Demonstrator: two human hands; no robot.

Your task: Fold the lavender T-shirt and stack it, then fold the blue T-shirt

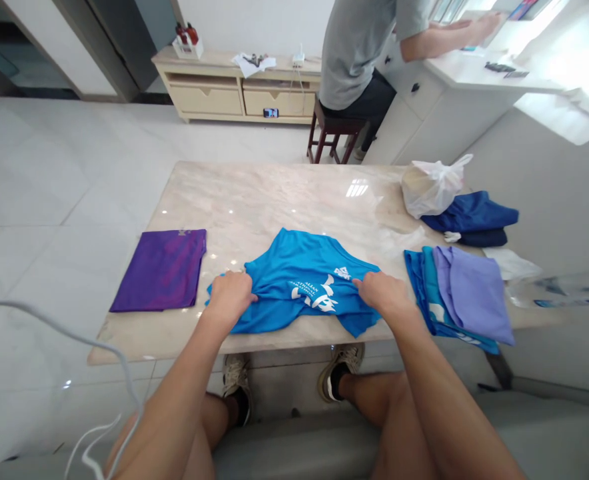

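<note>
A bright blue T-shirt (299,267) with white print lies on the marble table (254,193) in front of me, partly bunched along its near side. My left hand (232,293) is closed on the shirt's left end. At the other end, near the small white logo, my right hand (384,290) pinches the fabric. To the left rests a folded purple garment (162,270). A stack of folded clothes on the right has a lavender garment (472,287) on top and blue ones beneath.
A white plastic bag (433,187) and dark blue clothing (474,213) sit at the table's far right, with a clear plastic bottle (564,290) nearer. A person in grey (357,53) sits on a stool beyond. A white cable (89,340) hangs at the left.
</note>
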